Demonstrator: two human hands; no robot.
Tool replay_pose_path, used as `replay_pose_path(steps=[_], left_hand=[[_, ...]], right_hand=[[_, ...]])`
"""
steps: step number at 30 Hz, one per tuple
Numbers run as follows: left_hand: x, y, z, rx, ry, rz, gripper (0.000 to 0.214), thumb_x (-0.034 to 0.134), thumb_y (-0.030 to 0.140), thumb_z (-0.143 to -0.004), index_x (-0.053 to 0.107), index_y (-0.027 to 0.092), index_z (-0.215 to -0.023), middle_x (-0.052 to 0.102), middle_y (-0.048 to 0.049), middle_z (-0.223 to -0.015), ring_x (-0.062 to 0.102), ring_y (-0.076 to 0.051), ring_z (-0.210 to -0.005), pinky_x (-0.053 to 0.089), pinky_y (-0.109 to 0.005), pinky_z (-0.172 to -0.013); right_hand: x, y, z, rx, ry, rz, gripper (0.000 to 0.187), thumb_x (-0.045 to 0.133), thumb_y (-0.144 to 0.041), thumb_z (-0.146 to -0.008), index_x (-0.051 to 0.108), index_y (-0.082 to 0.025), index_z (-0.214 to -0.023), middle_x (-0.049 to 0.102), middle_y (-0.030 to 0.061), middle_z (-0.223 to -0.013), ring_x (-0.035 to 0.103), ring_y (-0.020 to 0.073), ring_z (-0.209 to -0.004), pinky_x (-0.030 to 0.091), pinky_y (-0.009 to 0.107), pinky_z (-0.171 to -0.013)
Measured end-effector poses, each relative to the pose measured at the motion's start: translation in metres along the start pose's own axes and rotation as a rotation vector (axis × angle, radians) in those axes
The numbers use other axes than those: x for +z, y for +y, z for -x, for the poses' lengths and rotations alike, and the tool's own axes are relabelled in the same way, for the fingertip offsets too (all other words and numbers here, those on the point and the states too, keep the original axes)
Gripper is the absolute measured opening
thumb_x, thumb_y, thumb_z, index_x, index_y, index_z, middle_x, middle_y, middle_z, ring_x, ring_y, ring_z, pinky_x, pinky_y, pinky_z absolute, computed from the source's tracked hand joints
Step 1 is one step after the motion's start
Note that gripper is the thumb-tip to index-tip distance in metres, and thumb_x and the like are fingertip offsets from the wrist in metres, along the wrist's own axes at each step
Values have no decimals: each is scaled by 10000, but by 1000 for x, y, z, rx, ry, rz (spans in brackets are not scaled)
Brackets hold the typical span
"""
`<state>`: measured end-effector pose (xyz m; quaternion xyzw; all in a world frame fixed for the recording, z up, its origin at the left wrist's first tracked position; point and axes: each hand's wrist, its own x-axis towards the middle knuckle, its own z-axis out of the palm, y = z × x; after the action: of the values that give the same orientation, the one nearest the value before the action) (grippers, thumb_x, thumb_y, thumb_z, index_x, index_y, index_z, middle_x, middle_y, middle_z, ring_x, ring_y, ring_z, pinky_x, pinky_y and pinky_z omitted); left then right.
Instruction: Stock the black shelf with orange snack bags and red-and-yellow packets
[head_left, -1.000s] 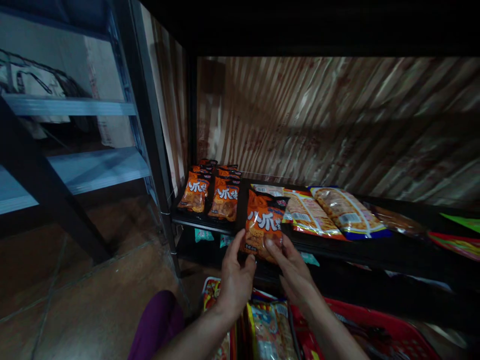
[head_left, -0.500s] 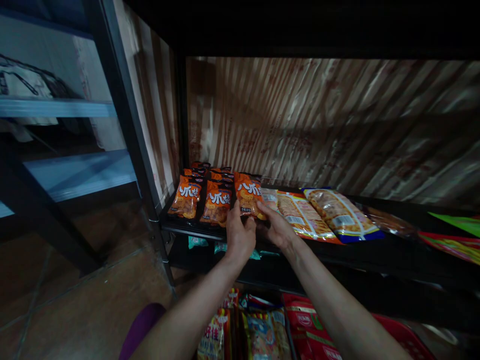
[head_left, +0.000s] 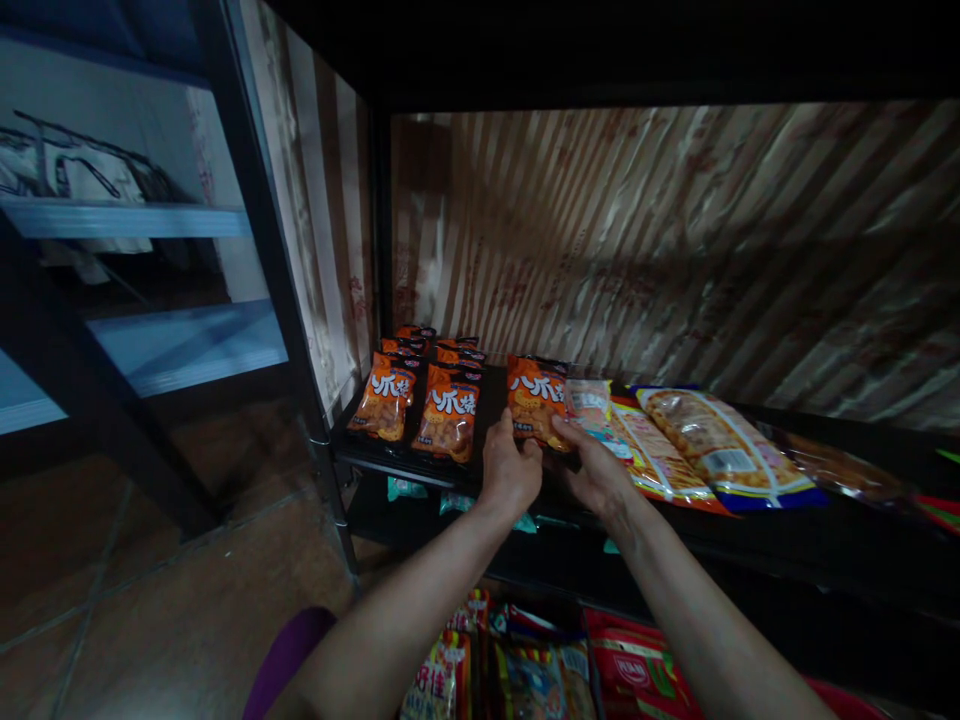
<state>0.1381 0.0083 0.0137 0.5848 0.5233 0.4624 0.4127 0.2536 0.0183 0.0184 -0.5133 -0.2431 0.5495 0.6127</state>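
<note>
An orange-and-black snack bag (head_left: 535, 392) is held between my two hands at the front of the black shelf. My left hand (head_left: 511, 468) grips its lower left side, and my right hand (head_left: 596, 468) its lower right corner. Left of it, two rows of matching orange snack bags (head_left: 448, 412) lie on the shelf, overlapping toward the back. Just right of the held bag are a pale, pinkish bag (head_left: 591, 398) and a noodle-like packet (head_left: 660, 450), partly covered by a blue-edged packet (head_left: 727, 445). My fingertips behind the bag are hidden.
The black shelf's left post (head_left: 319, 440) stands beside a blue rack (head_left: 180, 345). Teal packets (head_left: 405, 489) lie on the lower shelf. Below my arms sit colourful snack bags (head_left: 540, 680) and a red bag (head_left: 637, 665). Striped sheeting (head_left: 600, 230) backs the shelf.
My hands have carried the orange snack bag to the right, opening a gap from the neighbouring orange bags. The view has shifted slightly.
</note>
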Motion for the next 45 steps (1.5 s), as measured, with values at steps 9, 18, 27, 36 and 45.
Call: replay_pose_path(steps=[9,18,27,36,45], left_hand=[[3,-5,0,-16,-2,30,597,523,151,-805,429,56,-1387,534,-175,-1346,501,-223,-1255,349,-290,-1082],[-12,-7,3,14,8,17,603,515,149,-801,421,37,-1386,517,-187,-1365,478,-227,-1279,329,-306,-1101],[-24,-10,9,86,3,70,555,524,244,-830,466,101,-1363,532,-162,-1358,479,-255,-1278,356,-384,-1102],[-38,-20,7,157,27,71,524,555,203,-813,489,195,-1333,606,-99,-1270,611,-240,-1094,489,-436,-982],[-60,-7,23,236,79,-169,501,521,240,-833,498,155,-1326,589,-97,-1316,546,-233,-1210,408,-357,-1055]], right_hand=[[0,-1,0,-32,54,34,200,670,-138,-727,676,-262,-884,743,-25,-866,686,183,-865,596,272,-669],[16,1,11,-50,63,41,137,686,-166,-713,669,-255,-816,736,-20,-814,689,181,-767,582,264,-570],[22,2,22,-66,67,52,148,700,-178,-674,673,-252,-799,726,-29,-819,673,178,-782,560,267,-586],[33,7,30,-134,21,110,198,740,-257,-625,644,-251,-799,717,-40,-784,666,166,-718,518,263,-596],[46,9,44,-174,-17,103,204,711,-239,-639,658,-250,-836,726,-9,-801,686,210,-799,552,320,-696]])
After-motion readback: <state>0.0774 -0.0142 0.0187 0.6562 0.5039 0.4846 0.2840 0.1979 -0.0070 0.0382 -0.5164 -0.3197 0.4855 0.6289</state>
